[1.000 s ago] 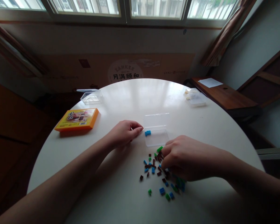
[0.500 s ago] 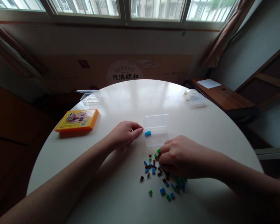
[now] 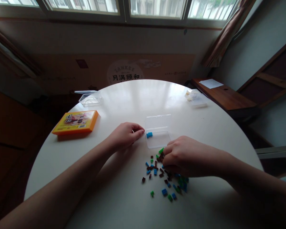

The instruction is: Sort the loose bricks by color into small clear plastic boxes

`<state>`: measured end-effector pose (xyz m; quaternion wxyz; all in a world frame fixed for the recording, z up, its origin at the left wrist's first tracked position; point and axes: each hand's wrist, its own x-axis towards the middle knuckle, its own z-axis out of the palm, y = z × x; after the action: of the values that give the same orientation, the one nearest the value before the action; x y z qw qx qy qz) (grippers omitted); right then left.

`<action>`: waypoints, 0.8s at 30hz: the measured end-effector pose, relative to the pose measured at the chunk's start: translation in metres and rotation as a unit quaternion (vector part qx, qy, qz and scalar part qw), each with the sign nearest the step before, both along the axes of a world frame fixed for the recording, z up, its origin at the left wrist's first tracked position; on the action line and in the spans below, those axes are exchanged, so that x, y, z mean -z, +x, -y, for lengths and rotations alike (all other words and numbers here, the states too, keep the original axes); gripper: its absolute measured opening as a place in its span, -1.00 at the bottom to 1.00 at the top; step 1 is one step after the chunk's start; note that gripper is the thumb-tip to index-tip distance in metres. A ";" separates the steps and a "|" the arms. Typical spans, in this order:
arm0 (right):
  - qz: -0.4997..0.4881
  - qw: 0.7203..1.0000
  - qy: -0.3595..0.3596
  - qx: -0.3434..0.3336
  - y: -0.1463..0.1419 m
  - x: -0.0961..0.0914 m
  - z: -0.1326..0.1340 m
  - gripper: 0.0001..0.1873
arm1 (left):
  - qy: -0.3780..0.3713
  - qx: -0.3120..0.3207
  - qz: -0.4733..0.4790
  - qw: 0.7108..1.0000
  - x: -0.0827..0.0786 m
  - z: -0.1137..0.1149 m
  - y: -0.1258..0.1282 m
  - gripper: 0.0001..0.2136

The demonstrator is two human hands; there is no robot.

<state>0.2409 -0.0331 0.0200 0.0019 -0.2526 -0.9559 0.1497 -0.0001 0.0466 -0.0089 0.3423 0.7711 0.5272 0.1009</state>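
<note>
My left hand (image 3: 128,135) is at the left edge of an open clear plastic box (image 3: 159,140), thumb and fingers pinched together at its rim. A blue brick piece (image 3: 149,135) lies inside the box, at its left. On the near side of the box my right hand (image 3: 178,156) is curled over a spread of small building bricks (image 3: 155,172) in brown, blue and green. Its fingertips point down among brown bricks (image 3: 161,157), and what they grip is hidden. A green brick (image 3: 161,150) lies just beyond the fingers.
An orange and yellow box (image 3: 76,121) lies at the left of the round white table (image 3: 124,197). Another open clear box (image 3: 90,98) stands behind it. At the far right sits a clear container (image 3: 197,98) with pale contents. A wooden desk (image 3: 228,95) stands beyond.
The whole view has shifted slightly. My right hand stays at the bricks, with a few more brown ones showing by its fingertips. The left hand keeps its place at the box.
</note>
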 end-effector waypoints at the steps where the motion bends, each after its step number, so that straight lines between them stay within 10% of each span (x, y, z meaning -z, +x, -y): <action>1: 0.002 1.000 -0.001 0.001 0.000 0.000 0.000 -0.76 | 0.003 0.001 0.001 1.000 0.000 0.000 0.000 -0.64; 24: -0.003 0.995 -0.048 0.089 -0.007 0.004 0.008 -0.85 | 0.011 0.012 -0.003 1.000 -0.003 0.003 0.001 -0.63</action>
<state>0.2334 -0.0408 0.0164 0.0056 -0.3356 -0.9214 0.1959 0.0006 0.0440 -0.0061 0.3334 0.7814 0.5179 0.1000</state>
